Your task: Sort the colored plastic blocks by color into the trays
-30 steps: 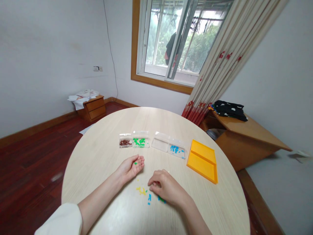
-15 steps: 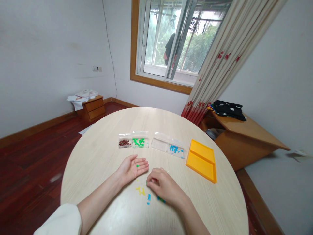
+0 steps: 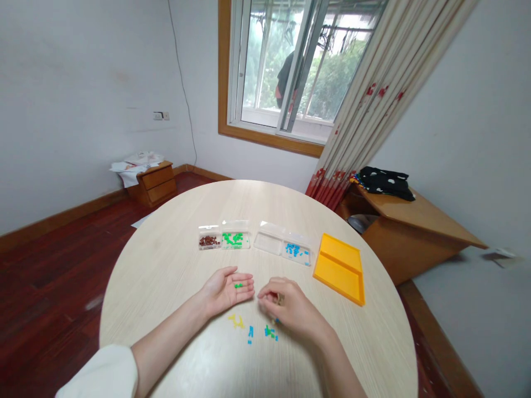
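the left hand (image 3: 226,289) lies open, palm up, bearing small green pieces (image 3: 238,286) well in from the counter's (image 3: 161,249) left edge, while the right hand (image 3: 291,307) curls nearby, its grip hidden from me.

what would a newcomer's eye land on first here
Likely the bright yellow two-part tray, on the right of the round table. Next, the left hand, palm up near the middle, bearing small green pieces. The red-patterned curtain beside the window stands out too.
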